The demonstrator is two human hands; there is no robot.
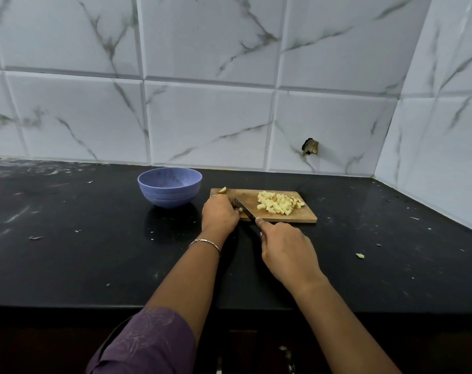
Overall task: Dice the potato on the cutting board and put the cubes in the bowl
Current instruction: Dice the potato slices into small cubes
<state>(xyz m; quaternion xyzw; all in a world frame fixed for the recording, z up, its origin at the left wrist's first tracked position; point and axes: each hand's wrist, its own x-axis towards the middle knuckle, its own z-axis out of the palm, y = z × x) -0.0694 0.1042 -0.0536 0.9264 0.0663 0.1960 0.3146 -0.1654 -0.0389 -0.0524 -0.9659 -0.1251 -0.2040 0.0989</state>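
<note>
A wooden cutting board (305,217) lies on the black counter, with a heap of pale potato cubes (279,205) on its right half. My left hand (220,213) is curled over a potato piece (240,210) at the board's left end; the piece is mostly hidden under my fingers. My right hand (284,248) grips the handle of a knife (244,208), its dark blade angled down against the piece beside my left fingers. A small potato scrap (223,190) sits at the board's far left corner. The blue bowl (169,187) stands left of the board; its visible inside shows nothing.
The black counter (94,252) carries small scraps, one pale bit (360,255) to the right. A marble-tiled wall runs behind and along the right side, with a hole (310,147) in one tile. The counter's front edge lies close under my forearms.
</note>
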